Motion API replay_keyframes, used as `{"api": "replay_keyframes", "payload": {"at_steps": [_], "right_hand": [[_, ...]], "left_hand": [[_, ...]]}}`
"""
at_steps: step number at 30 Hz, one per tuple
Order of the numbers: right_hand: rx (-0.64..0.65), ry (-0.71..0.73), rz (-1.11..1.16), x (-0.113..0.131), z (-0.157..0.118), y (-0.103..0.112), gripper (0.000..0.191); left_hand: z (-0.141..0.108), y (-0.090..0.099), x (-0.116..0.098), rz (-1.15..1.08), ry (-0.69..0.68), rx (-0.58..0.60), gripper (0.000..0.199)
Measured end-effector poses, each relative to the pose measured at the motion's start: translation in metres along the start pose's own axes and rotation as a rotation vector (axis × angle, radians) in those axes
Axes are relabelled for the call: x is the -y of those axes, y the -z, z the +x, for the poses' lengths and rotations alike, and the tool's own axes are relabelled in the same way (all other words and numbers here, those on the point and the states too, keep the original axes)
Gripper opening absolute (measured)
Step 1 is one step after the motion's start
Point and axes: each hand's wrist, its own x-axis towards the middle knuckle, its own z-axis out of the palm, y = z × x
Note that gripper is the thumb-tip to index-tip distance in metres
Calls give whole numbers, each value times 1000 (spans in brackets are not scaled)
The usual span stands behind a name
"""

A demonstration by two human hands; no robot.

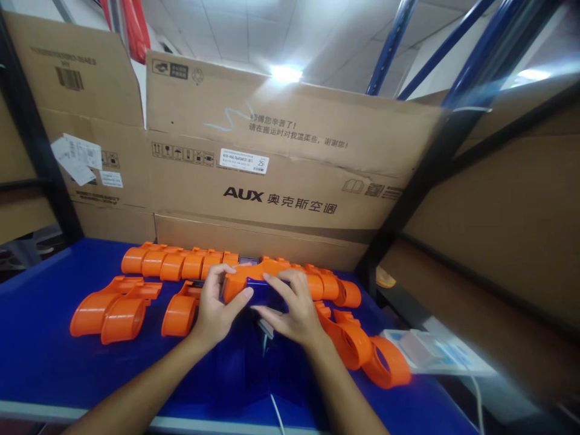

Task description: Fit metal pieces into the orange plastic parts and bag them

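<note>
Above the middle of the blue tabletop, both my hands hold up an orange plastic piece (pixel 267 267) with a rounded end and a flat arm. A shiny dark blue piece (pixel 263 293) sits against its near side; I cannot tell whether the two are joined. My left hand (pixel 217 305) is closed around the orange piece's left end, thumb at the blue piece's edge. My right hand (pixel 292 305) grips from the right, fingertips on the blue piece and the orange edge. Just below the hands is a small grey object (pixel 266 328), partly hidden.
Rows of similar orange ring-shaped pieces (pixel 172 266) line the back of the blue table (pixel 40 338). More orange pieces (pixel 122 317) lie left and right. A white tray (pixel 435 356) with a cable stands at right. Cardboard (pixel 281 163) and a dark frame (pixel 408 181) enclose the table.
</note>
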Motion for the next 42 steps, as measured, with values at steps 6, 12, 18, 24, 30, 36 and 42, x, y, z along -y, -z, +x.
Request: {"api": "replay_keyframes", "payload": {"at_steps": [6, 12, 18, 24, 30, 36, 42], "right_hand": [[-15, -14, -9, 4, 2, 0, 67], [-118, -266, 232, 0, -4, -8, 58], [-101, -582, 522, -9, -14, -20, 63], [123, -604, 630, -5, -15, -16, 67], [130, -517, 571, -6, -10, -8, 74], [114, -423, 507, -6, -1, 3, 81], [101, -417, 502, -2, 2, 14, 82]], "left_hand": [[2, 0, -1, -18, 42, -4, 41], [0, -1, 4, -150, -32, 252, 75], [-4, 0, 9, 485, -522, 452, 98], [-3, 2, 8, 574, -651, 294, 87], [4, 25, -20, 748, -737, 382, 90], [36, 112, -63, 985, -620, 514, 82], [48, 204, -82, 1211, -432, 635, 72]]}}
